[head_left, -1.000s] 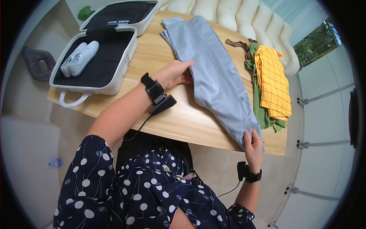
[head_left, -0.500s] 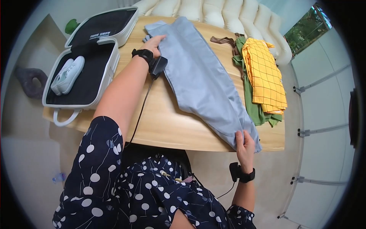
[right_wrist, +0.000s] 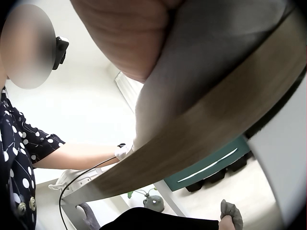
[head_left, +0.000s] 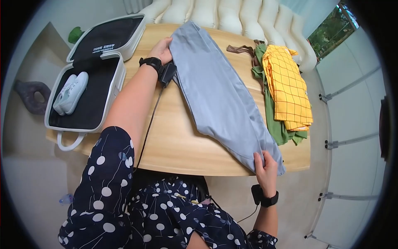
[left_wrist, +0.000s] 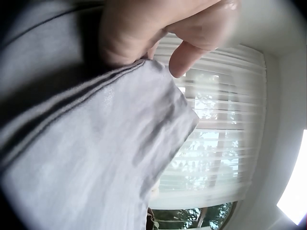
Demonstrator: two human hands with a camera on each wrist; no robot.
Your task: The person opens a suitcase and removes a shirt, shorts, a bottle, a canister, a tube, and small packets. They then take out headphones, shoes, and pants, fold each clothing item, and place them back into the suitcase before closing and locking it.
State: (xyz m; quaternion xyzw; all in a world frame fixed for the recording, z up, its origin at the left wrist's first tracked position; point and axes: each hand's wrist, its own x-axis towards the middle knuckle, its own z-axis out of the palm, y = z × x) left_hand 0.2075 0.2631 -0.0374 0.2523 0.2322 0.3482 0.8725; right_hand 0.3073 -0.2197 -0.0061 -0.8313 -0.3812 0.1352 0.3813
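Grey-blue trousers (head_left: 219,95), folded lengthwise into a long strip, lie slantwise over the wooden table. At their far left end, my left hand (head_left: 161,50) grips the cloth edge. The left wrist view has the fingers (left_wrist: 132,40) at the layered edge of the trousers (left_wrist: 96,139), whose corner sticks out beyond them. My right hand (head_left: 267,172) pinches the near end at the table's front edge, thumb on top. In the right wrist view, that hand (right_wrist: 124,38) lies against the cloth (right_wrist: 192,62), its fingertips hidden.
An open white suitcase (head_left: 118,85) with white shoes (head_left: 71,94) inside stands on the left of the wooden table (head_left: 166,141). On the right, yellow checked cloth (head_left: 286,83) lies over green clothing (head_left: 273,120). A cable (head_left: 150,124) hangs from the left wrist camera.
My left hand has slid from the middle of the trousers' left edge to their far end. The layers jutting out there no longer show. My right hand keeps hold of the near end.
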